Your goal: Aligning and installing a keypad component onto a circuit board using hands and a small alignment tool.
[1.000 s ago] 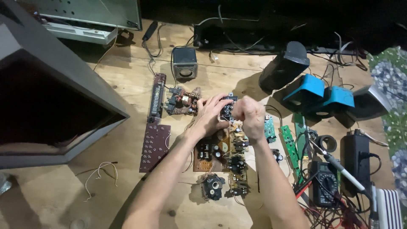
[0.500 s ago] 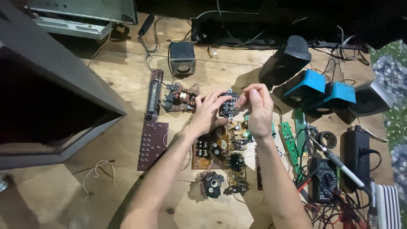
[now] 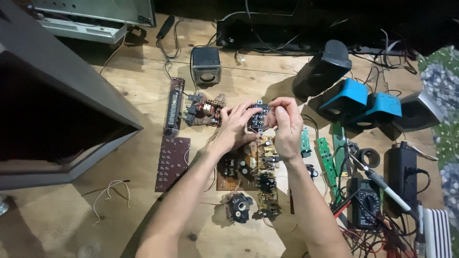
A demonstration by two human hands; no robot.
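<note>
Here, across everything: pale wooden tabletop (image 3: 143, 91), scuffed, strewn with electronics. At far left, large dark grey open cabinet shell (image 3: 52, 95). At upper right, black rounded speaker (image 3: 321, 69) beside two blue-faced speakers (image 3: 363, 102). In the middle, brown circuit board crowded with components (image 3: 244, 165), flat under both wrists. Left hand (image 3: 236, 126) and right hand (image 3: 287, 124) raised just above that board, fingers (image 3: 248, 111) of both pinching small black connector block (image 3: 258, 119) from opposite sides. Lower right: black multimeter (image 3: 366, 208) among tangled leads.
</note>
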